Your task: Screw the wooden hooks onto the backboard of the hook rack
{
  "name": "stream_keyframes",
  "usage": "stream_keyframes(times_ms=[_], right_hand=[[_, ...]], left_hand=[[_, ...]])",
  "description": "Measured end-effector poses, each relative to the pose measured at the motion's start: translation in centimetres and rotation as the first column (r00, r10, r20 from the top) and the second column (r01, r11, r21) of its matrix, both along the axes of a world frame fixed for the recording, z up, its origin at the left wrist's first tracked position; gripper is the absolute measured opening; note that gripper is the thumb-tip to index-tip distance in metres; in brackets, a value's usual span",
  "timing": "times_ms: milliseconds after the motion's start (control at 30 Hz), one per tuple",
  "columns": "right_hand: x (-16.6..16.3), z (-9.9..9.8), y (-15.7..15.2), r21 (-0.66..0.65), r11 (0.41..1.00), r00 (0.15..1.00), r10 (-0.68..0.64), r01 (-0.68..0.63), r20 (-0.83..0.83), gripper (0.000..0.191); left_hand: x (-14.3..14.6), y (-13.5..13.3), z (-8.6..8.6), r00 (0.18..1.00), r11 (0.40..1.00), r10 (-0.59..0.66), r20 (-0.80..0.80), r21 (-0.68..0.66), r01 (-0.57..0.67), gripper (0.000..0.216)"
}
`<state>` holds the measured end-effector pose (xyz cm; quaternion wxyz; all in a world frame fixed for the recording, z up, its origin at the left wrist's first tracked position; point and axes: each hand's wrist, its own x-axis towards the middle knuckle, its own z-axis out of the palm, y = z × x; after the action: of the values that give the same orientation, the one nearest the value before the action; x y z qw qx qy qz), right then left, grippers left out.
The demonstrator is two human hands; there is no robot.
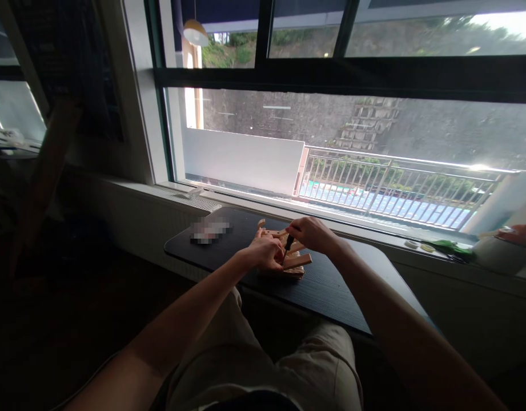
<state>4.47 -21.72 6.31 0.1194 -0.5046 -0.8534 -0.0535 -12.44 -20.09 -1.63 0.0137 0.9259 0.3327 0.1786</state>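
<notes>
A small assembly of light wooden pieces point(297, 261) rests near the front edge of the dark table. Over it, my right hand point(310, 233) is closed on the black handle of a screwdriver point(289, 242), whose shaft slants down to the wood. From the left side my left hand point(266, 251) grips the wooden assembly, its fingertips close to the screwdriver's tip. Any screw at that tip is hidden or too small to make out. Part of the wood is covered by my fingers, and one curved end sticks up beyond the left hand.
The dark table point(331, 285) stands against a window sill. A blurred-out item point(211, 229) lies at its left. On the sill at right are a white pot point(509, 251) and green leaves point(449, 246). My legs are under the table's front edge.
</notes>
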Motion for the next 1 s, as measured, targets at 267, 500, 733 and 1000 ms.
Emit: stream_keyframes(times_ms=[267,500,733,1000], right_hand=[[0.0,1.1,-0.3,-0.062,0.995,0.997,0.082,-0.081,0.008,0.028],[-0.5,-0.5,-0.1,0.014,1.000,1.000,-0.019,0.019,0.001,0.036],[-0.8,0.1,-0.7,0.018,1.000,1.000,-0.001,0.001,0.021,0.028],[-0.8,-0.9,-1.7,0.037,0.998,0.999,0.042,-0.042,-0.001,0.026]], left_hand=[[0.0,0.3,-0.3,1.000,1.000,-0.021,-0.008,0.020,0.021,0.026],[0.0,0.1,-0.2,0.999,1.000,-0.020,0.029,0.007,0.020,0.025],[0.1,0.9,-1.1,0.992,0.996,-0.047,0.121,0.076,0.038,0.025],[-3.4,-0.5,-0.8,0.819,0.993,0.118,0.561,-0.089,-0.082,0.038]])
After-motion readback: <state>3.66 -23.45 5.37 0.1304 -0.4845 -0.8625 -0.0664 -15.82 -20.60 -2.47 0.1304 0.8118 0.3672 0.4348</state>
